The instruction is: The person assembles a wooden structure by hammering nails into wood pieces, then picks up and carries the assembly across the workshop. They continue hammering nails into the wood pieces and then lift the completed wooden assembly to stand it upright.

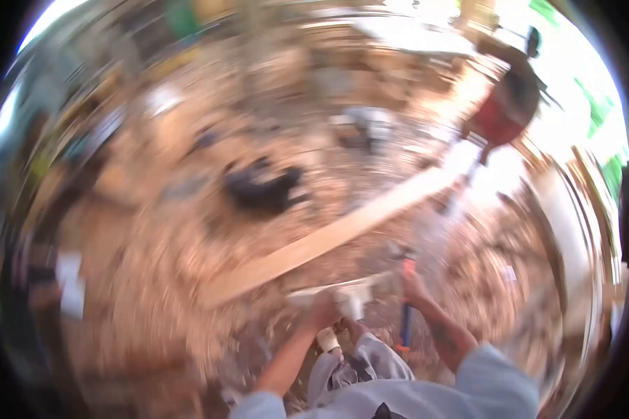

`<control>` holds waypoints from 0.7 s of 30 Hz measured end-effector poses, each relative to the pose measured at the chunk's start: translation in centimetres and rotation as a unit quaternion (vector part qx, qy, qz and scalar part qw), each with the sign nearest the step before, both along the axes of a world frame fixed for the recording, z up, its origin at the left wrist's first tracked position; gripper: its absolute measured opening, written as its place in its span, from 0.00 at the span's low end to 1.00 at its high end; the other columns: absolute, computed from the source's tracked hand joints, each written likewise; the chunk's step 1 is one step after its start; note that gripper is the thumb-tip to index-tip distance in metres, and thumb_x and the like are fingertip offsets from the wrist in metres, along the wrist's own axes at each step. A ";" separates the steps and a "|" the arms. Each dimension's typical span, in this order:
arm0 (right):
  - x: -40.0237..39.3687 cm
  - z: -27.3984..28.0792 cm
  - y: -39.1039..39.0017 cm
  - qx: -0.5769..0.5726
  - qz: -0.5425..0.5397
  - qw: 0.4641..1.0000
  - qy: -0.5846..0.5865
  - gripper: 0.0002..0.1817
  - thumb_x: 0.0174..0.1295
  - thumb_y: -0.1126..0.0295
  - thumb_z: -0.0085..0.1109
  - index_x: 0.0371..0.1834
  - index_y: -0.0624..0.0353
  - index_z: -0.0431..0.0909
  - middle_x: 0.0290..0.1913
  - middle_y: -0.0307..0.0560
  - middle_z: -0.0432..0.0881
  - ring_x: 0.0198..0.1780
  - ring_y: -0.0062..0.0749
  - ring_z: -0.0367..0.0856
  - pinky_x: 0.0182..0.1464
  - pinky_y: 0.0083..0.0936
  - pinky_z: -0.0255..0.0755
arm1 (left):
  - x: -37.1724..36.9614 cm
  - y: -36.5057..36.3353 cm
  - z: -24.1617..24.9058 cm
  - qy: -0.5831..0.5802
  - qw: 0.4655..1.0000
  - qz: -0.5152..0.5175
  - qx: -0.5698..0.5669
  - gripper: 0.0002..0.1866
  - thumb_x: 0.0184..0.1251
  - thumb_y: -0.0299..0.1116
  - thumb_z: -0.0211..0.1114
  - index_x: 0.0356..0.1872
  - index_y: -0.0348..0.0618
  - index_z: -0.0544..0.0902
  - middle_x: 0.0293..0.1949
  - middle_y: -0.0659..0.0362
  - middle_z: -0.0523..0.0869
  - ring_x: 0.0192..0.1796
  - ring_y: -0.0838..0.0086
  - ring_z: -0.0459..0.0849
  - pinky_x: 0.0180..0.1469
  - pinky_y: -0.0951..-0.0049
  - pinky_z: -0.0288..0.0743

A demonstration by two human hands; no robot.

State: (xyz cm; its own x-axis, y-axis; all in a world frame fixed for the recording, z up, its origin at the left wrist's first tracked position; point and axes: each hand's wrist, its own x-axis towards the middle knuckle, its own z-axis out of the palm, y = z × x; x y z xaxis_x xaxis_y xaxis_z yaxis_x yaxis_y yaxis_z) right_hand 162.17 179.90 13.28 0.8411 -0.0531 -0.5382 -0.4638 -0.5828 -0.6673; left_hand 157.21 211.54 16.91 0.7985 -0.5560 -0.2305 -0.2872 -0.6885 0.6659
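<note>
Your right hand grasps one orange-and-blue tool; your left hand touches one short wood piece low in front of you, though I cannot tell whether it grips. One long plank lies just beyond. Any lettering is too blurred to read.
</note>
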 end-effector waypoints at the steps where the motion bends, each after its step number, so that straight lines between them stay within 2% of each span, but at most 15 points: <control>1: -0.5 4.2 2.4 0.006 -0.062 0.998 0.020 0.18 0.71 0.52 0.54 0.47 0.58 0.75 0.31 0.40 0.73 0.27 0.23 0.74 0.25 0.27 0.68 | -0.8 -0.1 0.2 -0.144 0.962 0.117 -0.200 0.17 0.48 0.30 0.74 0.42 0.40 0.84 0.38 0.50 0.87 0.42 0.55 0.85 0.47 0.60 0.79; 2: -0.8 8.1 4.4 0.037 -0.111 0.993 0.026 0.24 0.69 0.47 0.55 0.45 0.60 0.76 0.27 0.40 0.74 0.23 0.22 0.75 0.23 0.25 0.68 | -1.3 -0.3 -0.3 -0.065 0.952 0.106 -0.279 0.24 0.48 0.32 0.75 0.49 0.41 0.82 0.42 0.48 0.86 0.47 0.52 0.84 0.50 0.58 0.78; 4: -1.3 5.2 3.7 0.008 -0.142 0.990 0.004 0.26 0.67 0.45 0.58 0.44 0.60 0.79 0.26 0.44 0.79 0.27 0.26 0.79 0.26 0.30 0.72 | -2.9 0.5 -7.7 -0.211 0.967 0.055 -0.132 0.33 0.48 0.35 0.77 0.58 0.41 0.76 0.49 0.47 0.83 0.53 0.49 0.81 0.54 0.58 0.76; 5: -1.8 3.4 2.7 0.006 -0.160 0.987 -0.008 0.26 0.67 0.45 0.58 0.44 0.60 0.79 0.26 0.44 0.79 0.27 0.26 0.79 0.26 0.30 0.72 | -3.2 0.5 -9.2 -0.219 0.965 0.037 -0.140 0.33 0.48 0.35 0.77 0.58 0.41 0.76 0.49 0.47 0.83 0.53 0.49 0.81 0.54 0.58 0.76; 7: -2.1 -0.6 1.0 -0.038 -0.143 0.987 -0.059 0.25 0.64 0.45 0.61 0.42 0.60 0.80 0.31 0.49 0.83 0.29 0.29 0.81 0.31 0.34 0.74 | -3.7 0.0 -11.7 -0.116 0.986 0.056 -0.103 0.41 0.46 0.36 0.79 0.65 0.39 0.70 0.54 0.45 0.80 0.56 0.47 0.78 0.58 0.56 0.74; 10: -2.0 -3.1 -3.1 -0.001 -0.136 0.990 -0.041 0.26 0.63 0.45 0.63 0.42 0.60 0.80 0.35 0.50 0.85 0.32 0.36 0.83 0.36 0.40 0.75 | -3.3 -1.6 -13.2 -0.052 0.995 0.018 -0.078 0.44 0.44 0.39 0.80 0.64 0.37 0.70 0.53 0.42 0.79 0.56 0.46 0.78 0.58 0.54 0.74; 11: -2.5 -5.0 -5.6 -0.006 -0.068 0.992 -0.103 0.21 0.63 0.48 0.62 0.39 0.58 0.81 0.38 0.48 0.86 0.32 0.40 0.84 0.35 0.37 0.76 | -3.3 -2.3 -15.0 -0.046 0.992 0.049 -0.110 0.46 0.42 0.41 0.81 0.65 0.38 0.69 0.54 0.41 0.79 0.57 0.45 0.77 0.58 0.52 0.74; 13: -2.1 -5.1 -9.2 -0.033 -0.073 0.995 -0.063 0.16 0.64 0.52 0.62 0.40 0.53 0.81 0.39 0.47 0.86 0.32 0.38 0.84 0.35 0.36 0.76 | -2.6 -3.6 -17.4 0.013 0.990 0.049 -0.133 0.48 0.44 0.42 0.80 0.68 0.41 0.67 0.58 0.41 0.78 0.58 0.42 0.77 0.60 0.51 0.73; 15: -2.5 -6.4 -12.2 -0.078 -0.088 0.993 -0.002 0.07 0.65 0.59 0.60 0.43 0.44 0.81 0.41 0.46 0.85 0.32 0.35 0.83 0.33 0.34 0.76 | -2.7 -4.8 -23.1 -0.037 0.988 0.033 -0.145 0.48 0.46 0.39 0.78 0.71 0.43 0.65 0.54 0.41 0.81 0.57 0.43 0.78 0.59 0.51 0.74; 16: -3.9 -17.7 -19.8 0.053 0.001 0.972 -0.231 0.10 0.65 0.56 0.60 0.45 0.45 0.80 0.34 0.46 0.83 0.32 0.36 0.83 0.33 0.39 0.75 | -2.4 -6.0 -25.2 0.003 0.988 0.047 -0.150 0.45 0.46 0.35 0.75 0.70 0.44 0.66 0.53 0.42 0.82 0.56 0.46 0.79 0.60 0.53 0.74; 17: -2.7 -6.8 -15.2 -0.092 -0.102 0.990 -0.019 0.14 0.66 0.54 0.60 0.47 0.49 0.80 0.32 0.44 0.82 0.30 0.31 0.80 0.31 0.36 0.74 | -2.1 -7.0 -25.1 0.011 0.989 0.050 -0.136 0.45 0.42 0.30 0.73 0.70 0.45 0.67 0.52 0.44 0.83 0.55 0.48 0.80 0.61 0.54 0.73; 18: -3.9 -10.7 -19.2 0.055 -0.207 0.977 0.012 0.17 0.68 0.52 0.59 0.48 0.52 0.79 0.32 0.39 0.80 0.30 0.23 0.78 0.30 0.29 0.73 | -2.2 -7.9 -27.4 -0.067 0.988 0.026 -0.137 0.45 0.40 0.28 0.72 0.69 0.45 0.69 0.51 0.46 0.83 0.54 0.49 0.81 0.60 0.54 0.72; 19: -2.9 -4.9 -15.7 0.004 -0.262 0.965 0.027 0.20 0.69 0.48 0.57 0.45 0.56 0.80 0.29 0.34 0.77 0.29 0.20 0.75 0.28 0.23 0.70 | -1.9 -8.7 -29.7 -0.052 0.992 -0.007 -0.112 0.44 0.41 0.29 0.72 0.68 0.45 0.69 0.52 0.46 0.83 0.56 0.50 0.80 0.60 0.54 0.71; 20: -3.2 -6.8 -17.7 0.000 -0.261 0.965 0.023 0.23 0.69 0.45 0.57 0.44 0.57 0.80 0.27 0.32 0.75 0.27 0.20 0.72 0.27 0.23 0.68 | -1.0 -10.3 -27.4 -0.071 0.993 0.000 -0.094 0.42 0.41 0.29 0.73 0.66 0.44 0.71 0.51 0.46 0.84 0.55 0.51 0.81 0.60 0.55 0.71; 21: -3.3 -10.4 -21.5 -0.027 -0.265 0.963 0.046 0.24 0.69 0.44 0.56 0.44 0.57 0.80 0.28 0.32 0.75 0.26 0.19 0.71 0.27 0.23 0.66 | -0.2 -11.5 -28.6 -0.084 0.992 -0.021 -0.089 0.42 0.40 0.31 0.73 0.66 0.44 0.72 0.49 0.47 0.84 0.52 0.51 0.82 0.57 0.55 0.72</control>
State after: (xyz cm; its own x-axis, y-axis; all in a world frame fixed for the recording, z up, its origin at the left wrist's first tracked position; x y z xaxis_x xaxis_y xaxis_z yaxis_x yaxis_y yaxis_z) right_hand 158.91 158.41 2.90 0.6369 -0.4918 -0.5937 -0.7616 -0.2816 -0.5837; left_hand 157.00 200.05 -11.65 0.7930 -0.6091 0.0096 -0.4305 -0.5493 0.7162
